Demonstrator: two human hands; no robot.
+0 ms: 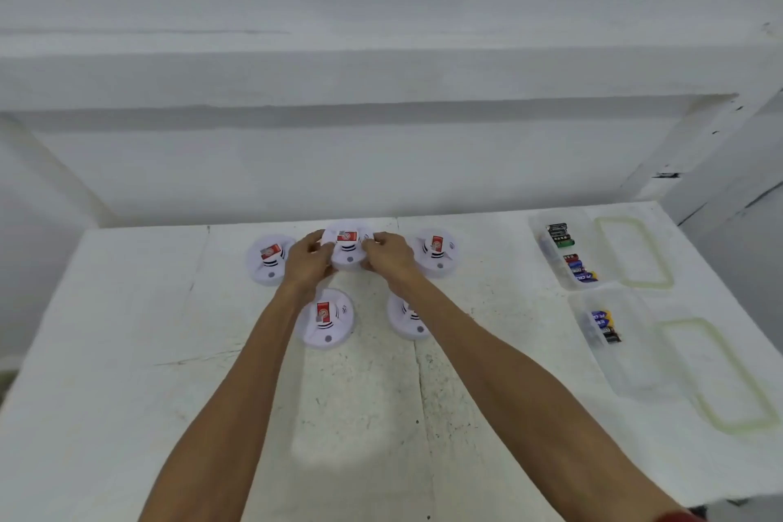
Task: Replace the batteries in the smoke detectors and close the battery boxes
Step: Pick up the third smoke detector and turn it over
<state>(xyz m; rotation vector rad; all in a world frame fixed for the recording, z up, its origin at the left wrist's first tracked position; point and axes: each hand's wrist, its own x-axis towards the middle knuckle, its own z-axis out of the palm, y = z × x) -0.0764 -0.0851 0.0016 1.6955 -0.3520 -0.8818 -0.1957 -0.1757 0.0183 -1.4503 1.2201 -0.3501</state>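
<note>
The middle smoke detector (pixel 348 249) in the far row of 3 on the white table (pixel 127 352) is clasped between both hands, the left hand (pixel 307 263) curled round its left rim and the right hand (pixel 387 254) round its right rim, with the 2 battery boxes (pixel 593 233) well apart at right.
</note>
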